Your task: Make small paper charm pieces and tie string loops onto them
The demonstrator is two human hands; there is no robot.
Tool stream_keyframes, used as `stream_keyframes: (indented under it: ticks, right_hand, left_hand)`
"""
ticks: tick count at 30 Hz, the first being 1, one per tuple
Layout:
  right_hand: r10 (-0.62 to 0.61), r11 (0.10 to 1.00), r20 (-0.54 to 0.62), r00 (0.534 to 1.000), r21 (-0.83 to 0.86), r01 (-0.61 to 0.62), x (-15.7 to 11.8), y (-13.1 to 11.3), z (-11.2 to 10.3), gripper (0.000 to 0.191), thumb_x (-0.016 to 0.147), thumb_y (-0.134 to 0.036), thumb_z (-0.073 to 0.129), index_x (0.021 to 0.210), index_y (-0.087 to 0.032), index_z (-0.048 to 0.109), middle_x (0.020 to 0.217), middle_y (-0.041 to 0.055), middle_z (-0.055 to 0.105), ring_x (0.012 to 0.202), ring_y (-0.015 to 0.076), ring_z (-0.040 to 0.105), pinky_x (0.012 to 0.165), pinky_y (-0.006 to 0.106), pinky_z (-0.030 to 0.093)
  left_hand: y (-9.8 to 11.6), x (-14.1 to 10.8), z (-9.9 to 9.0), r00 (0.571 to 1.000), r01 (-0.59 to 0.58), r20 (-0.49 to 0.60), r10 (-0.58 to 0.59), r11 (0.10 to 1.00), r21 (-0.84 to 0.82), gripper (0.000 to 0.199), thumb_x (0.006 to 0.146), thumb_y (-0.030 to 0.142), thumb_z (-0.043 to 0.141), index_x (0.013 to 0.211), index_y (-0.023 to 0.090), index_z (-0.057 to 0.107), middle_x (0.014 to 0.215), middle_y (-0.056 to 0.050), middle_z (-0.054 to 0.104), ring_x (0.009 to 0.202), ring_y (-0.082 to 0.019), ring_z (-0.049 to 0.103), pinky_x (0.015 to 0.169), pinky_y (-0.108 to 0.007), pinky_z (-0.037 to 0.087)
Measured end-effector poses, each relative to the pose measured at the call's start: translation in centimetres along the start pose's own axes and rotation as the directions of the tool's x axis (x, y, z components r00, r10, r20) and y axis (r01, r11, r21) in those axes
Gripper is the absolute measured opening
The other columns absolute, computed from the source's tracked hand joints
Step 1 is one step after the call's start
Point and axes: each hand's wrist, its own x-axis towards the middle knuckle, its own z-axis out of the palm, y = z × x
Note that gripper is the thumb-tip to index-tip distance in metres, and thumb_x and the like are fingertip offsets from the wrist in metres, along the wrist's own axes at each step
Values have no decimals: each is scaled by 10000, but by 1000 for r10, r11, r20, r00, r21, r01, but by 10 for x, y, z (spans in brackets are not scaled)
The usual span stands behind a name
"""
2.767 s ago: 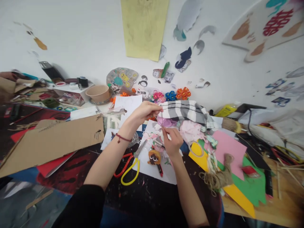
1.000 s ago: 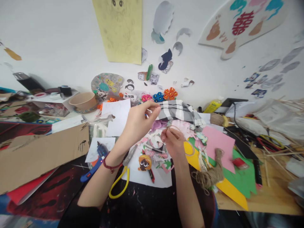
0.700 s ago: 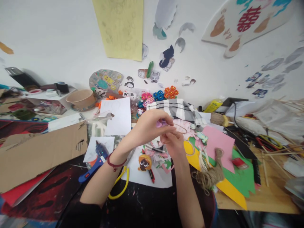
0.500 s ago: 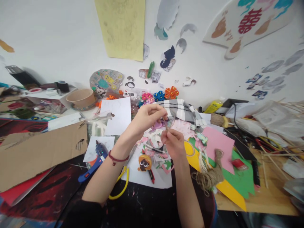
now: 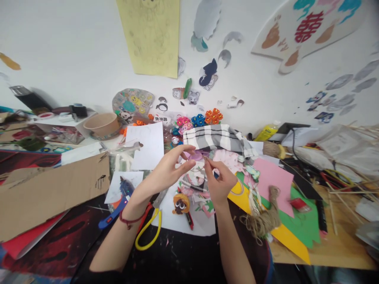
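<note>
My left hand (image 5: 168,167) hangs over the scraps with its thumb and fingers apart and nothing visible between them. To its right, my right hand (image 5: 218,179) pinches something small and thin at its fingertips, too small to make out. Both are above a pile of fabric and paper scraps (image 5: 194,177) on a white sheet (image 5: 174,221). A round orange piece with a dark face and big eyes (image 5: 181,204) lies below the hands. Yellow-handled scissors (image 5: 160,225) rest beside my left forearm.
At the left are a blue glue gun (image 5: 115,215) and cardboard (image 5: 56,189). Checked cloth (image 5: 216,136) and flowers (image 5: 198,120) are behind the scraps. Twine (image 5: 263,221), pink paper (image 5: 275,183) and green paper (image 5: 302,223) lie at the right.
My left hand has moved left and slightly down, away from my right hand, and its fingers have opened. My right hand has shifted slightly, still pinching. More of the checked cloth and scissors shows.
</note>
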Motion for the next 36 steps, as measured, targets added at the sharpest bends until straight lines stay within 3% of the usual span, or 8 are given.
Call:
stream_keyframes:
  ticks: [3,7,12,15,20,24,31,36]
  right_hand:
    - [-79,994,-38,996,-83,76,-2,0,0,82,843,-140,662,877,-188,719,685,13,671,591,125,584,601,272,511]
    - [-195,975,-59,979,-119,187,-4,1,2,144,819,-78,672,905,-187,709,723,30,696,641,138,629,617,267,527]
    - [-318,937,34,948,-144,319,-3,7,3,215,829,-41,638,979,-181,703,804,63,719,738,166,653,687,295,549]
    - [-416,887,130,900,-162,433,-4,12,4,265,834,2,597,1015,-158,703,827,82,723,796,187,662,730,315,555]
    - [-554,789,272,787,-131,600,-9,14,7,330,849,18,562,1113,-142,681,877,91,727,865,195,672,788,328,559]
    - [-597,747,346,723,-88,659,-15,12,10,324,842,-22,610,1146,-119,662,887,111,728,875,216,669,768,352,568]
    - [-599,744,409,688,-33,667,-25,10,16,289,888,-43,532,1112,-156,675,909,89,739,909,205,669,794,351,572]
    - [-626,726,368,688,-49,686,-28,10,19,280,865,-35,546,1076,-158,682,885,77,739,884,200,668,780,336,572]
  left_hand:
    - [-12,-4,6,994,105,7,-105,994,-30,425,843,405,660,1202,186,601,1164,-91,660,961,-197,592,758,-303,463]
    - [-24,0,14,974,227,62,-218,929,-293,240,871,383,619,869,153,689,885,-59,696,778,-146,593,689,-266,439]
    - [-24,12,-2,965,172,-81,-250,833,-526,231,893,355,587,814,148,653,838,-48,679,756,-120,598,688,-235,449]
    - [-20,21,-10,977,150,-46,-210,818,-556,235,877,382,611,811,157,603,755,-34,662,656,-113,593,611,-227,446]
    - [-11,39,-8,995,71,-42,-88,950,-304,183,841,343,624,810,164,607,523,42,519,461,-74,415,475,-206,314]
    - [-7,60,1,991,29,127,-38,997,70,113,763,214,586,707,162,669,473,43,505,475,-88,420,514,-227,309]
    - [-11,81,23,914,13,397,-76,987,160,166,569,81,550,550,163,693,532,-8,635,556,-148,545,558,-265,372]
    - [-9,82,27,893,26,439,-103,983,179,135,542,63,564,496,145,660,493,-15,610,526,-145,527,552,-271,377]
